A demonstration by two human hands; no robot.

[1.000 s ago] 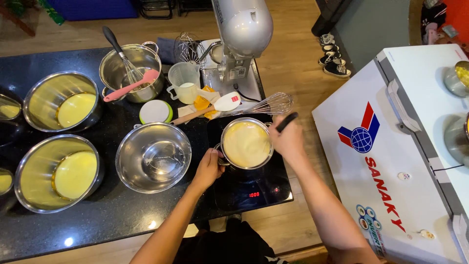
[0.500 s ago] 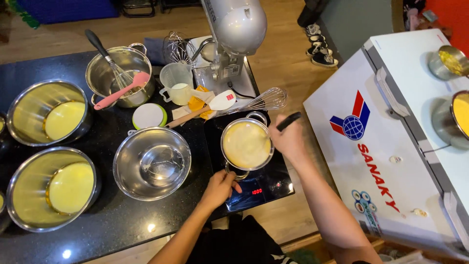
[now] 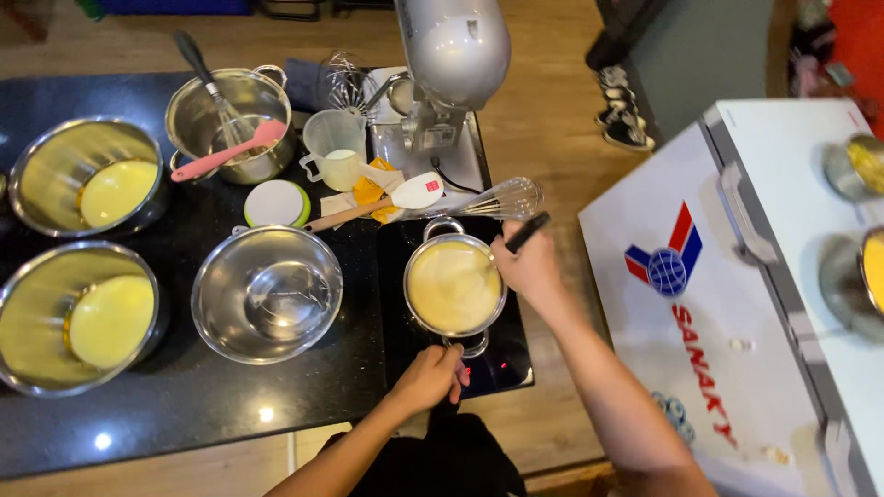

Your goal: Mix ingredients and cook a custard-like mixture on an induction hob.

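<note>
Small steel pot (image 3: 455, 287) of pale yellow batter sits on the black induction hob (image 3: 502, 364), centre of frame. Right hand (image 3: 527, 267) at the pot's right rim, fingers closed round a black-handled utensil (image 3: 529, 232) dipping into the batter. Left hand (image 3: 430, 377) just below the pot, at the hob's front edge; can't tell if its fingers pinch anything. Empty steel bowl (image 3: 267, 294) left of the pot on the dark counter (image 3: 184, 414). Stand mixer (image 3: 451, 64) at top, wire whisk (image 3: 497, 199) lying below it. White chest freezer (image 3: 737, 304) at right.
</note>
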